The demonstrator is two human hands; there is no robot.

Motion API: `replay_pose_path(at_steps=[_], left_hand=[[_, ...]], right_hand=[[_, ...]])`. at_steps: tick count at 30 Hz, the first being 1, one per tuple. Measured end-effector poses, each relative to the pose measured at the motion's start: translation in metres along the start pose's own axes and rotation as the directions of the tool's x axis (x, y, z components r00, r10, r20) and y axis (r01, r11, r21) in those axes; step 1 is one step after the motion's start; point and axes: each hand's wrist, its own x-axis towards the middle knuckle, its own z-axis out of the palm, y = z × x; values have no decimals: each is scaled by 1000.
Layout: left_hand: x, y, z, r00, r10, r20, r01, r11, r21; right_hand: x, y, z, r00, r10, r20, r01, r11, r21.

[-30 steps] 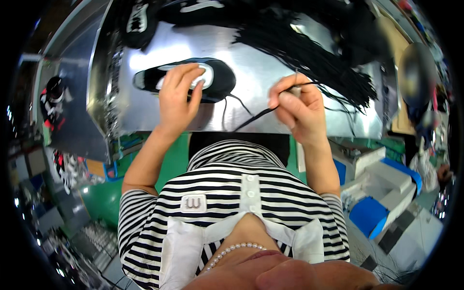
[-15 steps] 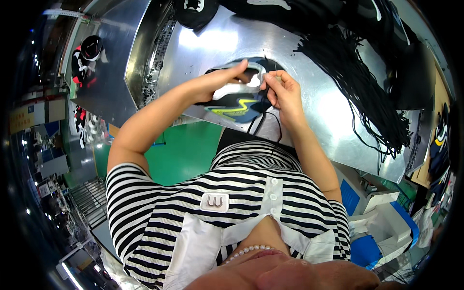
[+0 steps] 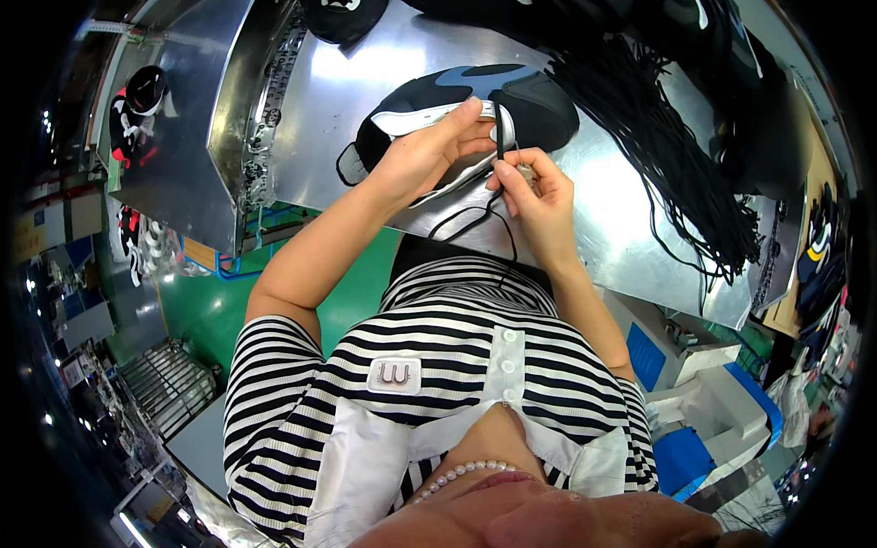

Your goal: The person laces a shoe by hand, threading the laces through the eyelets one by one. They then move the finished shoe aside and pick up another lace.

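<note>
A black shoe upper [image 3: 539, 102] with blue-grey panels and a pale inner edge lies on its side on the metal table [image 3: 320, 128]. My left hand [image 3: 429, 153] grips it at the opening, thumb up along the pale edge and fingers curled inside. Just to the right, my right hand [image 3: 541, 190] pinches a black shoelace [image 3: 500, 123] close to the eyelet edge, thumb against forefinger. The lace runs up to the upper, and its loose end [image 3: 468, 217] loops down over the table's near edge. My right fingers cover the pinched bit of lace.
A thick bundle of black laces [image 3: 653, 151] lies across the table's right side. More black uppers [image 3: 345, 20] sit along the far edge, with a dark pile [image 3: 722, 64] at the far right. Left of the table stands a metal panel [image 3: 187, 119]; below is green floor [image 3: 219, 306].
The shoe upper has been turned: its yellow zigzag side is out of sight and the blue-grey panels now face up. My right hand has moved slightly toward me, and the lace shows taut.
</note>
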Motion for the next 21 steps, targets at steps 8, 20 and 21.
replay_pose_path(at_steps=[8,20,21], left_hand=[[-8,-3,13,998,51,-43,-44,985,168],[-29,-11,22,951,310,-26,-256,828,499],[-29,-12,24,965,259,-51,-206,858,471]], right_hand=[[-13,2,-2,999,-39,-13,35,969,-243],[-9,-48,-11,923,-384,20,305,699,-647],[-8,-48,-14,921,-388,38,315,683,-659]])
